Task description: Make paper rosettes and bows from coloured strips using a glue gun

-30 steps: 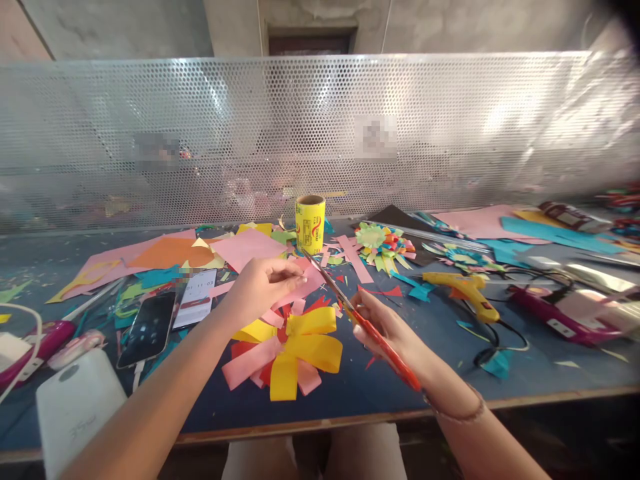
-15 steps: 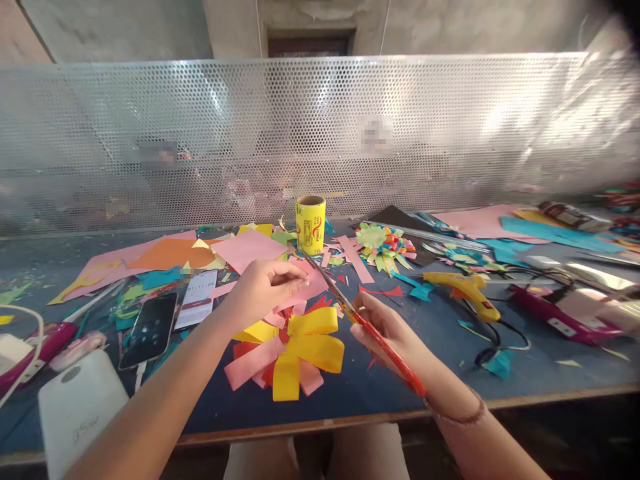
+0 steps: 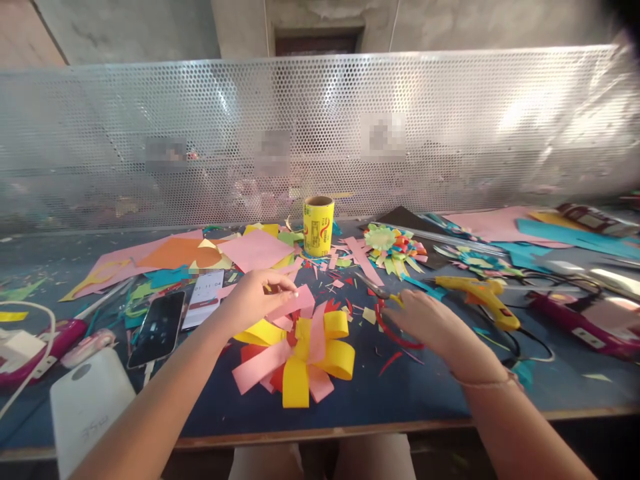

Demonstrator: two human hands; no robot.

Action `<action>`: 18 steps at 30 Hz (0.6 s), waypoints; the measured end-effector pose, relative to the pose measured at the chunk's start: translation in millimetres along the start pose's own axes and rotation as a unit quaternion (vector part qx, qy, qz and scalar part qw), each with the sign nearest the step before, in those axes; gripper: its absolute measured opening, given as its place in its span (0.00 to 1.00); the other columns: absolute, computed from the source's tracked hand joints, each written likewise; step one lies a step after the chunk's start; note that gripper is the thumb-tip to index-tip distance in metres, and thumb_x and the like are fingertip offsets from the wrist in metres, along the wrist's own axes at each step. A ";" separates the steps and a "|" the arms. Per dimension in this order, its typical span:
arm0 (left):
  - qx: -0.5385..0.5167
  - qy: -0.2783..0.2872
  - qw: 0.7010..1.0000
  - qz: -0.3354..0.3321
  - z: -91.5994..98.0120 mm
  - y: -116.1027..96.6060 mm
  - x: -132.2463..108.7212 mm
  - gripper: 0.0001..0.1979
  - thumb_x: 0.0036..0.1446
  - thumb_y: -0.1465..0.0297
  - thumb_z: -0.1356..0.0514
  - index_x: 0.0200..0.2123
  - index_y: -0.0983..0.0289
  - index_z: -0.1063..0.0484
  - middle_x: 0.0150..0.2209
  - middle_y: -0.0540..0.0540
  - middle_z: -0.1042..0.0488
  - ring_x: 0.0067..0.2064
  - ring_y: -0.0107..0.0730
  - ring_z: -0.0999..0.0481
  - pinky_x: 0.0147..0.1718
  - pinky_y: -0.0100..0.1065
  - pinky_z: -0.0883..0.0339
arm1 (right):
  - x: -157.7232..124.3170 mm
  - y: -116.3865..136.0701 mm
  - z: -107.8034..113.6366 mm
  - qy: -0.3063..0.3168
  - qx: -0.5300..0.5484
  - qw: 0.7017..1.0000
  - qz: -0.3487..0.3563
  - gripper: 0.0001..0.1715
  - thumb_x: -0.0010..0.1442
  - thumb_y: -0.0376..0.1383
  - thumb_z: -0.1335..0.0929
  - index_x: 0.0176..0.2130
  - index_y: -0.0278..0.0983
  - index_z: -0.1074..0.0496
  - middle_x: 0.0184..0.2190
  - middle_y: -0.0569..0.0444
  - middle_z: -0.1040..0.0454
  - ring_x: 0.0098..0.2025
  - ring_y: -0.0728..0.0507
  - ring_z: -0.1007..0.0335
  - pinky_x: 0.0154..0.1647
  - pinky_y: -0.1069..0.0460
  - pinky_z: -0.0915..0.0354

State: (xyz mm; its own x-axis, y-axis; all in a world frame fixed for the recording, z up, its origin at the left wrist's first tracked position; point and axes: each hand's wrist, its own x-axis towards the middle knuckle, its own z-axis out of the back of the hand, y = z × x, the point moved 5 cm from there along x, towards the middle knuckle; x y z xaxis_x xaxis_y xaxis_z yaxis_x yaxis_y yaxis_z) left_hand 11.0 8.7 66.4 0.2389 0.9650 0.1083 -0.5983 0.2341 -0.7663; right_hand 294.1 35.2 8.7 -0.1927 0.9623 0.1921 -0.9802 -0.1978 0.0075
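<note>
My left hand [image 3: 260, 297] is closed in a pinch on a small pink paper strip [image 3: 300, 301]. It sits just above a paper flower [image 3: 296, 383] made of yellow, pink and red looped strips. One pink strip [image 3: 318, 333] lies across the flower's loops. My right hand [image 3: 433, 323] is to the right of the flower, low over the table, with its fingers on a pair of scissors [image 3: 393, 327]. The scissors have red and yellow handles, and their blades point away to the left. The right fingertips are partly hidden behind the hand.
A yellow tape roll core [image 3: 319, 230] stands at the back among paper scraps. Finished-looking paper flowers [image 3: 393, 245] and a yellow glue gun [image 3: 475, 297] lie to the right. Phones [image 3: 157, 330] and a white power bank [image 3: 93, 407] lie left. A perforated metal screen [image 3: 320, 133] stands behind.
My right hand has moved right and lowered the scissors toward the table, away from the paper. The left hand still pinches pink paper. A pink strip now shows on top of the flower.
</note>
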 end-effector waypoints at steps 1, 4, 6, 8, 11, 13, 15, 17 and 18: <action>-0.003 0.000 1.000 0.002 -0.4 2.2 0.3 0.06 0.52 0.70 0.41 0.31 0.63 0.23 0.34 0.53 0.21 0.33 0.30 0.26 0.34 0.32 0.33 | 1.1 3.4 0.4 -0.005 -0.002 1.000 0.025 0.10 0.57 0.38 0.37 0.29 0.35 0.30 0.25 0.45 0.29 0.33 0.38 0.29 0.33 0.48 0.36; -0.027 0.006 1.000 0.009 -3.2 8.2 0.9 0.07 0.51 0.68 0.40 0.32 0.62 0.23 0.33 0.52 0.21 0.35 0.31 0.25 0.36 0.33 0.33 | 2.6 27.7 14.7 -0.069 0.055 0.992 0.088 0.09 0.58 0.33 0.37 0.34 0.35 0.27 0.35 0.44 0.27 0.42 0.39 0.29 0.44 0.45 0.34; -0.051 0.009 0.998 0.023 -5.3 12.1 1.1 0.06 0.51 0.68 0.39 0.31 0.63 0.23 0.33 0.52 0.21 0.35 0.31 0.25 0.37 0.32 0.32 | 3.1 54.1 26.2 -0.102 0.119 0.973 0.172 0.13 0.60 0.30 0.40 0.37 0.36 0.27 0.41 0.45 0.28 0.46 0.42 0.30 0.49 0.46 0.34; -0.074 0.008 0.997 0.037 -7.3 15.6 1.1 0.05 0.50 0.69 0.39 0.29 0.63 0.24 0.33 0.52 0.22 0.35 0.31 0.24 0.37 0.32 0.32 | 6.4 78.8 30.5 -0.080 0.154 0.954 0.244 0.15 0.61 0.29 0.41 0.35 0.35 0.26 0.41 0.46 0.27 0.46 0.43 0.30 0.49 0.47 0.34; -0.083 0.012 0.996 0.043 -10.5 20.1 1.3 0.04 0.50 0.69 0.38 0.27 0.64 0.25 0.31 0.52 0.22 0.35 0.31 0.24 0.36 0.32 0.31 | 20.2 100.7 29.5 -0.025 0.180 0.951 0.250 0.14 0.63 0.33 0.40 0.35 0.35 0.26 0.35 0.47 0.24 0.41 0.42 0.29 0.45 0.45 0.33; -0.086 0.019 0.995 0.043 -13.0 23.0 1.5 0.04 0.50 0.69 0.38 0.27 0.64 0.26 0.30 0.52 0.22 0.34 0.32 0.24 0.35 0.32 0.31 | 31.0 110.2 28.8 0.011 0.241 0.943 0.227 0.14 0.63 0.39 0.39 0.37 0.35 0.27 0.35 0.48 0.24 0.39 0.43 0.28 0.42 0.47 0.34; -0.091 0.019 0.995 0.040 -14.6 25.4 2.0 0.04 0.49 0.69 0.38 0.28 0.64 0.25 0.30 0.52 0.23 0.34 0.32 0.24 0.34 0.32 0.31 | 38.2 121.5 26.2 0.073 0.336 0.914 0.217 0.14 0.61 0.42 0.37 0.37 0.36 0.27 0.34 0.50 0.24 0.35 0.46 0.28 0.37 0.50 0.34; -0.085 0.012 0.996 0.036 -15.0 26.5 2.4 0.04 0.49 0.69 0.38 0.29 0.63 0.25 0.29 0.52 0.23 0.33 0.33 0.24 0.33 0.32 0.32 | 41.3 132.2 20.6 0.136 0.420 0.875 0.200 0.11 0.58 0.42 0.34 0.35 0.36 0.28 0.29 0.54 0.25 0.30 0.48 0.29 0.31 0.53 0.35; -0.078 0.009 0.996 0.036 -15.0 26.7 2.4 0.04 0.49 0.69 0.38 0.29 0.63 0.25 0.29 0.52 0.23 0.32 0.32 0.24 0.32 0.32 0.32 | 41.7 136.4 16.9 0.160 0.452 0.857 0.188 0.09 0.56 0.41 0.33 0.33 0.36 0.29 0.25 0.56 0.27 0.28 0.49 0.30 0.28 0.54 0.35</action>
State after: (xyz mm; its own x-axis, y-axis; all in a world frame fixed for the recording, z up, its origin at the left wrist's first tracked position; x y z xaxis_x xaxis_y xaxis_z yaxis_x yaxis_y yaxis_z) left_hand 7.1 15.5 36.7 0.2149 0.9759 0.0389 -0.4893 0.1421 -0.8605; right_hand 153.2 45.2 34.3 -0.6321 0.7717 0.0702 -0.4382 -0.4308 0.7889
